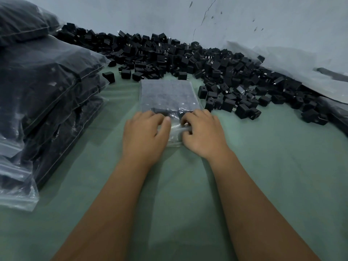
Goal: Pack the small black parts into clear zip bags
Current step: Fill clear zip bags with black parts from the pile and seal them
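The left hand (146,131) lies palm down on the near end of the bag (170,97), fingers curled and pressing the plastic. The right hand (204,131) lies beside it on the same end, its fingers bent and bunching the loose film between the two hands. We record both hands as holding the bag at its open edge.

The bag is clear and lies flat on the green surface (282,166), centred just ahead of us. Its far portion is filled with black parts set in even rows, forming a neat rectangular block; small pale spots show on several of them. The near portion, under the hands, is unfilled and crumpled, with glare on the film.

Behind and to the right of the bag we note a loose heap of parts (188,55), small black blocks, some showing metal prongs. A few lie apart from the heap near the bag's far corners. On the left stands a stack of filled bags (47,87), dark through the plastic. A pale wall (131,14) backs the heap.
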`<state>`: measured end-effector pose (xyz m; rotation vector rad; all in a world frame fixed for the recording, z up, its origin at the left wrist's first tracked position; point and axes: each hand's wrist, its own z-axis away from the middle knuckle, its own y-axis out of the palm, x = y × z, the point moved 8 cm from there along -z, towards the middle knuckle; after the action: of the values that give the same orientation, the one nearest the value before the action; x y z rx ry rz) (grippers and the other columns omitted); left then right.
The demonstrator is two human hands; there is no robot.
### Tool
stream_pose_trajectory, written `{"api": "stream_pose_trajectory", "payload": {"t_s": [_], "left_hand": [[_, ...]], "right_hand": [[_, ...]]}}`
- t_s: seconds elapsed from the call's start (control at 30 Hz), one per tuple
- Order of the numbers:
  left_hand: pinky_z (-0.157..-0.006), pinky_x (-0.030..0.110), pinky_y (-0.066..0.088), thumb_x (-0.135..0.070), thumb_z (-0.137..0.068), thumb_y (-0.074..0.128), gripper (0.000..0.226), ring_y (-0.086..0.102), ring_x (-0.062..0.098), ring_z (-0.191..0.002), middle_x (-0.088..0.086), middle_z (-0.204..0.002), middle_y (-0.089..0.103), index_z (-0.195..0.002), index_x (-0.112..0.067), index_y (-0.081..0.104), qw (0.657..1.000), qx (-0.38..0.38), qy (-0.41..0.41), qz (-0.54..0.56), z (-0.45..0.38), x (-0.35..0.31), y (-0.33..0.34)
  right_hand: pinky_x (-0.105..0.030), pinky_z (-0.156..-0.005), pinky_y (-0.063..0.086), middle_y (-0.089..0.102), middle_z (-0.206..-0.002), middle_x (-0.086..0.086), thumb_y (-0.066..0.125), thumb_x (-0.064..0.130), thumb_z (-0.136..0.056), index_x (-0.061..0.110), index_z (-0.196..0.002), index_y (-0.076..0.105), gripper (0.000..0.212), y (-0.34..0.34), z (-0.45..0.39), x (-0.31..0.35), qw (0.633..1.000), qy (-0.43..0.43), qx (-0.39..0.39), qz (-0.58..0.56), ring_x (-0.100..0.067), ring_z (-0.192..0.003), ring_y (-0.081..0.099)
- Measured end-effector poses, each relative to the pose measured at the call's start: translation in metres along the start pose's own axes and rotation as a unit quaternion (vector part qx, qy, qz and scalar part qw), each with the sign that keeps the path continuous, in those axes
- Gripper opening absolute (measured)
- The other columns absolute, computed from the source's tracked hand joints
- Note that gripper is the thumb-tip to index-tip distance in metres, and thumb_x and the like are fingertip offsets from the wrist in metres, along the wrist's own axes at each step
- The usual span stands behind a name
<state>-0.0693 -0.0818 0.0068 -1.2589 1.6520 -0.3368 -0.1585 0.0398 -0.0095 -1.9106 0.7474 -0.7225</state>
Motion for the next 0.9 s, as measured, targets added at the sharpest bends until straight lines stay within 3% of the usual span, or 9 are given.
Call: {"api": "stream_pose_trajectory", "payload": {"t_s": [0.13, 0.27, 0.33, 0.4, 0.47, 0.57, 0.63, 0.73, 0.9], "left_hand": [[-0.107, 0.036, 0.027, -0.044, -0.095, 0.041, 0.044, 0.038, 0.024, -0.131, 0.001, -0.138, 0.054, -0.131, -0.025, 0.058, 0.992, 0.041, -0.076, -0.087, -0.002, 0.020, 0.013], [-0.118, 0.041, 0.014, -0.053, -0.093, 0.037, 0.062, 0.012, 0.019, -0.149, 0.001, -0.162, 0.021, -0.150, -0.029, 0.033, 0.981, 0.122, -0.070, -0.132, -0.001, 0.025, 0.031], [-0.119, 0.042, 0.015, -0.053, -0.092, 0.038, 0.063, 0.011, 0.019, -0.149, 0.002, -0.163, 0.018, -0.150, -0.029, 0.032, 0.981, 0.125, -0.072, -0.131, -0.001, 0.027, 0.031], [-0.119, 0.041, 0.015, -0.050, -0.093, 0.040, 0.058, 0.012, 0.019, -0.149, 0.001, -0.162, 0.020, -0.147, -0.031, 0.037, 0.982, 0.122, -0.070, -0.126, 0.000, 0.027, 0.029], [-0.118, 0.039, 0.014, -0.047, -0.093, 0.042, 0.051, 0.015, 0.019, -0.148, -0.001, -0.161, 0.022, -0.142, -0.034, 0.046, 0.983, 0.119, -0.074, -0.118, 0.000, 0.027, 0.028], [-0.116, 0.038, 0.016, -0.044, -0.092, 0.045, 0.043, 0.021, 0.019, -0.145, -0.003, -0.160, 0.026, -0.134, -0.036, 0.054, 0.984, 0.114, -0.076, -0.111, 0.000, 0.027, 0.027], [-0.114, 0.038, 0.018, -0.042, -0.092, 0.046, 0.041, 0.024, 0.020, -0.143, -0.004, -0.159, 0.028, -0.131, -0.036, 0.056, 0.984, 0.110, -0.077, -0.114, -0.001, 0.029, 0.027], [-0.113, 0.038, 0.018, -0.043, -0.091, 0.045, 0.040, 0.025, 0.020, -0.141, -0.005, -0.158, 0.030, -0.128, -0.037, 0.057, 0.984, 0.111, -0.078, -0.113, -0.002, 0.031, 0.029], [-0.111, 0.039, 0.018, -0.043, -0.090, 0.045, 0.040, 0.028, 0.019, -0.139, -0.006, -0.157, 0.032, -0.127, -0.037, 0.056, 0.984, 0.105, -0.085, -0.118, -0.005, 0.035, 0.031]], "right_hand": [[-0.028, -0.088, 0.025, 0.046, -0.116, 0.009, 0.046, 0.044, -0.080, 0.030, -0.122, 0.051, 0.045, 0.013, -0.003, -0.007, 0.997, 0.040, 0.051, -0.050, -0.014, -0.115, 0.037], [-0.036, -0.117, 0.007, 0.021, -0.157, 0.012, 0.029, 0.058, -0.079, 0.038, -0.148, 0.025, 0.072, 0.032, -0.001, -0.010, 0.986, 0.058, 0.147, -0.052, -0.010, -0.145, 0.012], [-0.038, -0.118, 0.012, 0.033, -0.152, 0.013, 0.037, 0.057, -0.081, 0.041, -0.140, 0.041, 0.062, 0.022, -0.003, -0.018, 0.973, 0.097, 0.090, -0.188, -0.009, -0.141, 0.024], [-0.040, -0.112, 0.030, 0.052, -0.132, 0.013, 0.046, 0.048, -0.084, 0.038, -0.126, 0.058, 0.045, 0.000, -0.004, -0.041, 0.932, 0.164, -0.055, -0.319, -0.009, -0.124, 0.044], [-0.035, -0.099, 0.041, 0.046, -0.117, 0.011, 0.047, 0.040, -0.090, 0.040, -0.129, 0.054, 0.040, -0.011, -0.003, -0.069, 0.914, 0.232, -0.120, -0.310, -0.010, -0.107, 0.049], [-0.025, -0.069, 0.037, 0.034, -0.114, 0.009, 0.037, 0.050, -0.092, 0.058, -0.134, 0.037, 0.042, -0.003, -0.011, -0.092, 0.938, 0.264, -0.024, -0.223, -0.007, -0.088, 0.052], [-0.026, -0.070, 0.034, 0.035, -0.120, 0.012, 0.031, 0.055, -0.092, 0.059, -0.132, 0.038, 0.040, 0.002, -0.017, -0.098, 0.951, 0.254, 0.022, -0.174, -0.007, -0.091, 0.051], [-0.026, -0.069, 0.035, 0.042, -0.119, 0.018, 0.039, 0.051, -0.093, 0.051, -0.126, 0.048, 0.034, 0.000, -0.019, -0.102, 0.955, 0.242, -0.015, -0.172, -0.001, -0.087, 0.051], [-0.018, -0.062, 0.037, 0.058, -0.097, 0.018, 0.068, 0.029, -0.084, 0.040, -0.088, 0.061, 0.013, -0.007, -0.011, -0.113, 0.915, 0.268, -0.116, -0.279, -0.001, -0.085, 0.054]]}}
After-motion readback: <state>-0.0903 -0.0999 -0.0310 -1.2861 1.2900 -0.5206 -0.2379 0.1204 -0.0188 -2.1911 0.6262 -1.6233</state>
